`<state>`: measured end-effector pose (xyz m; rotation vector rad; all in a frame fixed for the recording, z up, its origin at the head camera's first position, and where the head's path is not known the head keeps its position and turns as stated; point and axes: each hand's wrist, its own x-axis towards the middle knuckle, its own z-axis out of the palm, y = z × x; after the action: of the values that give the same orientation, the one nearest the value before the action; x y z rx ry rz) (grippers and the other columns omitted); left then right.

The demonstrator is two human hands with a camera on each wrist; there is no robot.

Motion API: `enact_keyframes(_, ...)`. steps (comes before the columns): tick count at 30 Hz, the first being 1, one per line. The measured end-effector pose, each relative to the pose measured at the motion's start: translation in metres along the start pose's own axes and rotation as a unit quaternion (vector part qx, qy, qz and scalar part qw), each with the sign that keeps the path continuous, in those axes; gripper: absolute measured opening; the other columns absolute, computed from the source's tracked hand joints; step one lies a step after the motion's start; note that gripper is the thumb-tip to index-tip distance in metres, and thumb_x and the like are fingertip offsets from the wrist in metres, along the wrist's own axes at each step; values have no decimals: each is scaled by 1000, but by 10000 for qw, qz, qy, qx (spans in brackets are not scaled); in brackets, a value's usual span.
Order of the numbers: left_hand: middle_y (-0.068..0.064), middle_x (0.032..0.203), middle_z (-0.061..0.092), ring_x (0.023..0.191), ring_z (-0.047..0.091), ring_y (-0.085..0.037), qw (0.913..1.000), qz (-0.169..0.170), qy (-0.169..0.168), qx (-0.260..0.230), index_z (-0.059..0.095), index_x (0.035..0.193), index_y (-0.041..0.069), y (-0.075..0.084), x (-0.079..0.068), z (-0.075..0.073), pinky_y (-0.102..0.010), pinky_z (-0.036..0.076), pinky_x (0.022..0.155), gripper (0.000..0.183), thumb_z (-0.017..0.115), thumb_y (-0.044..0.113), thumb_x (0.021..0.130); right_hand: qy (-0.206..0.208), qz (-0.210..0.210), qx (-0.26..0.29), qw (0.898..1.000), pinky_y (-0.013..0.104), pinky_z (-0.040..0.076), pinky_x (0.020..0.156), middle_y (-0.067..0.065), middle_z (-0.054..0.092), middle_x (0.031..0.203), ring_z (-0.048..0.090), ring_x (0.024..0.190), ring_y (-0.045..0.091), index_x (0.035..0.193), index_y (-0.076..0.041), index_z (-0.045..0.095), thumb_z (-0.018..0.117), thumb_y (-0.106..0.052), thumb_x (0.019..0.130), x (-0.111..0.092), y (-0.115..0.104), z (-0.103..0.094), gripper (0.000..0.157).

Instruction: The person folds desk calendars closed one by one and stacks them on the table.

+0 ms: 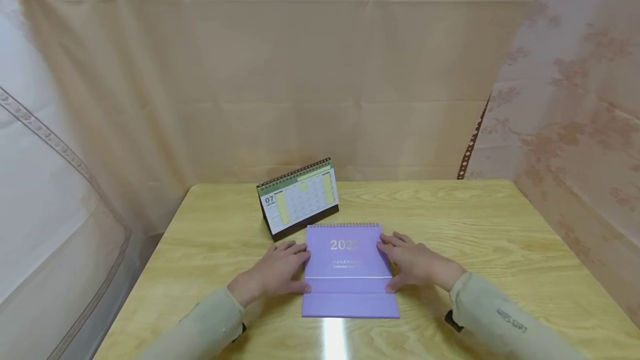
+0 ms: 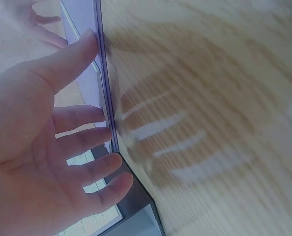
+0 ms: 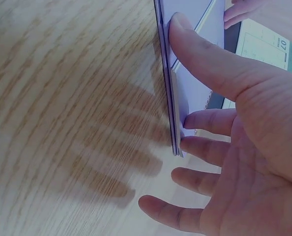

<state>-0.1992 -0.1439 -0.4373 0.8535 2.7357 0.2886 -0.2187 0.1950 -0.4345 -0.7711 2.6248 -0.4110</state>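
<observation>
A purple desk calendar (image 1: 346, 260), its cover printed with a year, lies flat on the table with its spiral binding at the far end. My left hand (image 1: 280, 270) touches its left edge, the thumb near the lower flap and the fingers spread along the side. At the opposite edge, my right hand (image 1: 412, 260) touches with the thumb and the first fingers; in the right wrist view its lower fingers (image 3: 173, 214) are off the calendar. Behind and to the left, a second desk calendar (image 1: 300, 199) with a "07" page stands upright, close to the purple one.
The wood-grain table (image 1: 450, 215) extends to both sides of the calendars. Beige cloth (image 1: 325, 71) hangs behind it, with a patterned curtain (image 1: 575, 88) at right and pale fabric (image 1: 50, 193) at left.
</observation>
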Motion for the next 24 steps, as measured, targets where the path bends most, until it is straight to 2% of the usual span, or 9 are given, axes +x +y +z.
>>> enact_keyframes(5, -17, 154, 45, 141, 37, -44, 10000, 10, 15, 7, 54, 144, 3, 1, 1, 0, -70, 30, 109, 71, 72, 49, 93, 1, 14, -17, 10000, 79, 26, 103, 23, 29, 161, 24, 145, 51, 149, 5, 44, 89, -38, 77, 1, 0, -1, 95)
enact_keyframes(15, -18, 153, 46, 141, 38, -45, 9999, -45, 75, -58, 54, 144, 2, 4, -5, 3, -72, 31, 107, 68, 72, 44, 93, -57, -15, -24, 10000, 77, 28, 104, 26, 30, 160, 29, 144, 50, 149, 5, 44, 90, -34, 76, 2, -4, 1, 94)
enact_keyframes(24, -17, 153, 45, 141, 37, -42, 9999, -165, 16, -23, 54, 144, 2, 6, 1, 2, -68, 31, 110, 69, 73, 42, 91, -34, -21, -50, 10000, 72, 33, 104, 27, 33, 158, 36, 139, 51, 149, 6, 44, 89, -33, 77, 5, -2, 0, 93)
